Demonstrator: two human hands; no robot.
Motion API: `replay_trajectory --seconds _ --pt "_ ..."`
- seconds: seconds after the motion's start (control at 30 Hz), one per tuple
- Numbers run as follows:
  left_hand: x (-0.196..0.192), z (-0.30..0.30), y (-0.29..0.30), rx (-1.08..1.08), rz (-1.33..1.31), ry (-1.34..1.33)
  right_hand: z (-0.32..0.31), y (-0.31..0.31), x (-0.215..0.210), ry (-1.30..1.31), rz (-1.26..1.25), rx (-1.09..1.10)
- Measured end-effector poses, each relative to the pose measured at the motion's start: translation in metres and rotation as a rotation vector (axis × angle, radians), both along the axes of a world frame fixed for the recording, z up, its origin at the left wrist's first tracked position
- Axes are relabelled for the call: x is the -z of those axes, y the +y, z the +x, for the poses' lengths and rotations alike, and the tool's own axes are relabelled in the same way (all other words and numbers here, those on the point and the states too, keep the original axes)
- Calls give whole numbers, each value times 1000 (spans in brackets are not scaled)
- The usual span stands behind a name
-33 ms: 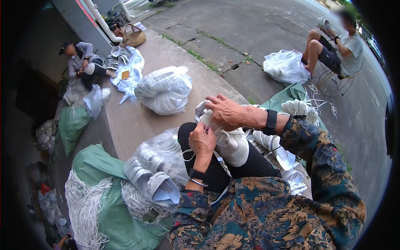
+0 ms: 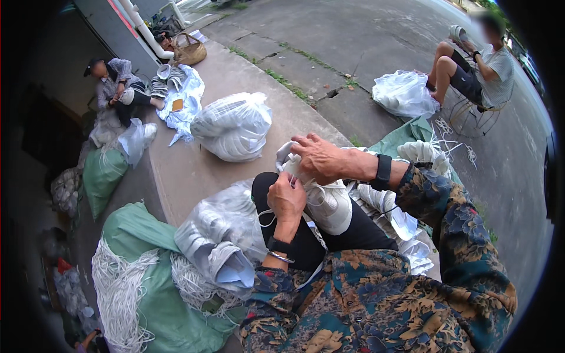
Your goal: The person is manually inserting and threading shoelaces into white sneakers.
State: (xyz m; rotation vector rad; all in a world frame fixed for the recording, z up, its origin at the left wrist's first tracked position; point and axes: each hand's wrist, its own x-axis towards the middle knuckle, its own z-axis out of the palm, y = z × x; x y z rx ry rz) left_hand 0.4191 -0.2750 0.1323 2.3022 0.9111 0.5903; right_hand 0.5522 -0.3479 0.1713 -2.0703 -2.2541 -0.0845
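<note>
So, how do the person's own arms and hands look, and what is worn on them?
Both arms wear loose long sleeves in a dark teal floral print with orange and cream flowers. The left hand is bare, with a black band and a thin silver bracelet at its wrist. The right hand is bare too, with a black wristband.

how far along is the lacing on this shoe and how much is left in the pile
Done: cannot tell; no finished shoes stand apart. In hand: a white shoe rests on the knee, the left hand pinching its white lace, the right hand gripping its top. Left: plenty, it seems; a clear bag of white pieces by the left hand, another full bag on the concrete ledge, and loose laces on the green sack.
</note>
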Motion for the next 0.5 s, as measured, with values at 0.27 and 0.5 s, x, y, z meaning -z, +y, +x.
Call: replay_trajectory --seconds 0.27,0.5 --pt "3 -1 6 36 36 -11 12 -2 28 357 86 -21" --pt "5 -2 6 63 26 -49 8 -4 22 222 61 57"
